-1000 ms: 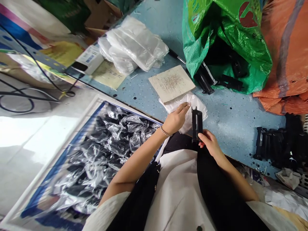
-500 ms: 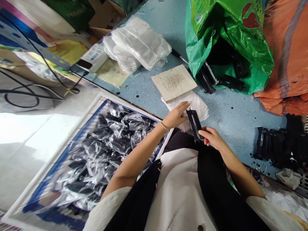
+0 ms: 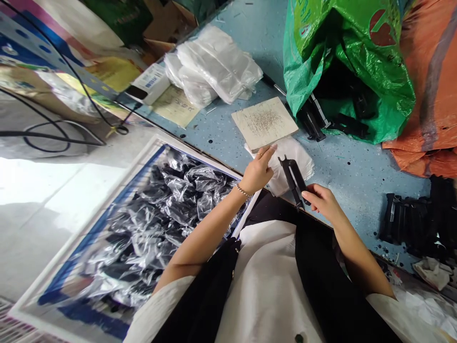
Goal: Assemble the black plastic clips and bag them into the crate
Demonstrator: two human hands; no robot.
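Head view. Right hand (image 3: 321,200): grip closed on the lower end of a black plastic part (image 3: 295,183), thumb on top; part tilted, upper end forked, over the near edge of the blue speckled surface (image 3: 342,174) and partly in front of a stack of clear bags (image 3: 303,163). No writing readable on the part. Left hand (image 3: 257,170): forefinger stretched out to the near edge of a beige board (image 3: 266,121), other fingers curled, over the clear bags; can't tell if its grip has any film pinched. Board lies partly on the clear bags, dark specks on top.

Labels: white box (image 3: 153,82) has blue-black print, too small to read. Yellowish paper (image 3: 175,105) just beside it has a few dark characters, illegible. Green bag (image 3: 396,90) shows a dark red round logo with a light tick-like stroke, plus pale characters upper left, not readable; black parts in its mouth. Orange sack (image 3: 441,81) beside it, grey stripe.

Other: bigger pile of clear bags (image 3: 218,64) near the box. Row of black parts (image 3: 403,219) at the right. White-rimmed crate (image 3: 84,216) below the surface edge, full of bagged black parts (image 3: 174,195).
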